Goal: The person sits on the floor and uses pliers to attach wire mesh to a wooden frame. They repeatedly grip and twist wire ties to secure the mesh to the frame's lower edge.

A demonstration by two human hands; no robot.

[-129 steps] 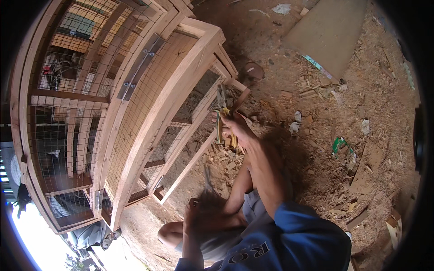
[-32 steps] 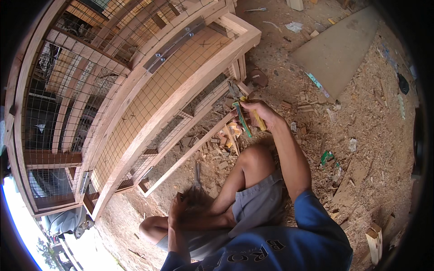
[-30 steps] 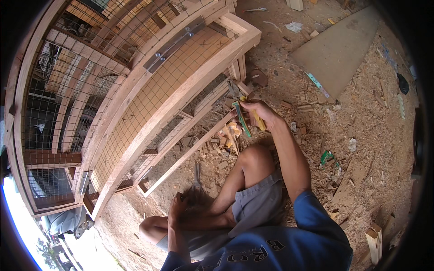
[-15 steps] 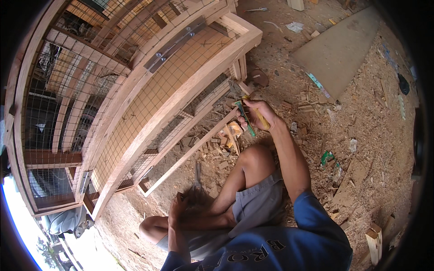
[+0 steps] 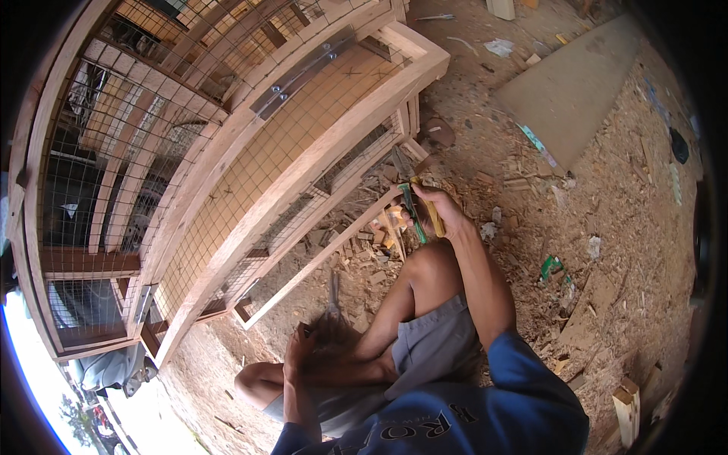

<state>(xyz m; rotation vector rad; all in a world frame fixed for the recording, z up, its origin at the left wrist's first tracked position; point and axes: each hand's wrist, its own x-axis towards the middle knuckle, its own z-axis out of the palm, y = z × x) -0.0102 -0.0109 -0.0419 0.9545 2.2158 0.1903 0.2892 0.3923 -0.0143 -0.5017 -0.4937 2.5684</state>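
My right hand [image 5: 440,208] is closed round a pair of snips [image 5: 410,199] with one green and one yellow handle. The handles stand apart, and the grey jaws point away toward the cage's lower frame, beside the far end of a thin wooden strip [image 5: 326,254]. Whether the jaws touch anything is not clear. Low on the left, my left hand [image 5: 297,353] is by my folded legs with its fingers curled; a dark thing shows at the fingertips, too shaded to name. A large wooden cage [image 5: 250,220] covered in wire mesh stands ahead and to the left.
A dark two-pronged tool [image 5: 333,296] lies on the ground before my legs. Wood offcuts [image 5: 356,254] and shavings litter the floor. A flat board [image 5: 572,91] lies at the far right, and a wood block [image 5: 626,409] stands at the lower right.
My right hand has drawn slightly nearer to my knee with the snips in it. My left hand stays in place. The far part of the view has shifted a little to the right.
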